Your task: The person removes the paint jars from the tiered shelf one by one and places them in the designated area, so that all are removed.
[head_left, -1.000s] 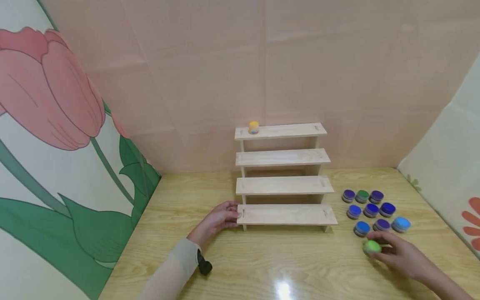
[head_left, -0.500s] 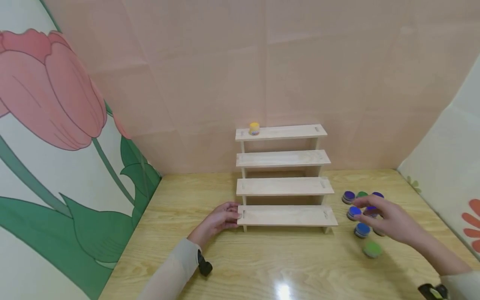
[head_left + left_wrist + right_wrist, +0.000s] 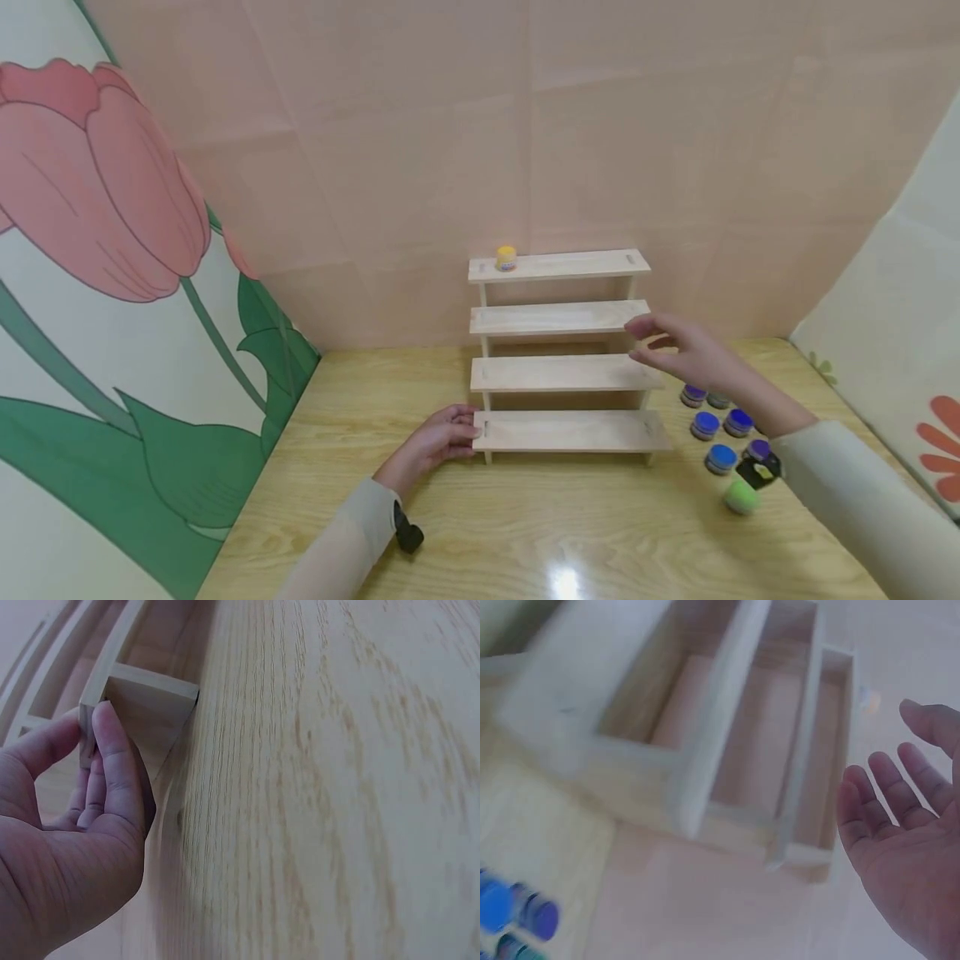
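A four-step wooden display rack [image 3: 558,373] stands on the table in the head view. My left hand [image 3: 435,437] pinches the left end of its lowest board; the left wrist view shows the thumb and fingers [image 3: 112,765] on either side of the board's edge. In the air by the right ends of the middle boards, my right hand [image 3: 686,350] has loosely bent fingers and an empty palm [image 3: 911,847]. A small yellow jar [image 3: 506,258] sits on the left of the top board. The light green jar [image 3: 741,497] stands on the table below my right sleeve.
Several small jars with blue and purple lids, including a bright blue one [image 3: 721,459], stand right of the rack, partly hidden by my right arm. A pink cloth wall [image 3: 390,167] rises behind the table [image 3: 480,533]; flower-patterned panels flank both sides.
My right hand has let go of the light green jar, passed over the other jars and moved up and left to the rack. The left hand keeps its place on the lowest board.
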Available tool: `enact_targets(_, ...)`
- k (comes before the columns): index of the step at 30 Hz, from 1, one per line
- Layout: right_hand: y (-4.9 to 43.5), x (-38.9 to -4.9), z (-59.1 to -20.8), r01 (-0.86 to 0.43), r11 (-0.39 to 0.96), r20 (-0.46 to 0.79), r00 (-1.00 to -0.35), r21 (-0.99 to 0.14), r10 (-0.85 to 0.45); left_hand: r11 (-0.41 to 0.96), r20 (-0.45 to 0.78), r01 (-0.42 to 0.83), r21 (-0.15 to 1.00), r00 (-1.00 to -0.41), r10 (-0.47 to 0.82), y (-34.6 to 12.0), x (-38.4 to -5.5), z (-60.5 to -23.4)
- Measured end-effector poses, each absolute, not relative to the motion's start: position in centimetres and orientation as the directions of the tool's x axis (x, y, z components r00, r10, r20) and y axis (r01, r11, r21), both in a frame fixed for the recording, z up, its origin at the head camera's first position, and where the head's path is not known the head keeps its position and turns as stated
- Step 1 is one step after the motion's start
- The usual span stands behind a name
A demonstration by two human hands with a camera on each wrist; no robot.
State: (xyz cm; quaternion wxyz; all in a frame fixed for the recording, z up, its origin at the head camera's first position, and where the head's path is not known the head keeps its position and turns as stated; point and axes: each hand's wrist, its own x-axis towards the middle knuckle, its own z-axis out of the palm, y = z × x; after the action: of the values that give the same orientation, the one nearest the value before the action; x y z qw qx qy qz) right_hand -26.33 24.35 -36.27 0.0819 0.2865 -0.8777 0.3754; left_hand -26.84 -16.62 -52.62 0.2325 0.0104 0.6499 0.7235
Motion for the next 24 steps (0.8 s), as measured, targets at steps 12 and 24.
enact_targets(12,19.3,-31.4,-31.9,-0.515,0.514,0.311,-0.846,-0.686,-0.433,-0.044,-0.281,-0.317,0.947,-0.889,0.360,-16.7,-26.8,-52.5)
enact_targets(24,16.0,-34.4,-29.7,-0.419,0.536,0.249,-0.898,-0.733,-0.362,-0.047,-0.286,-0.323,0.945,-0.891,0.352,-16.6,-26.8,-52.7)
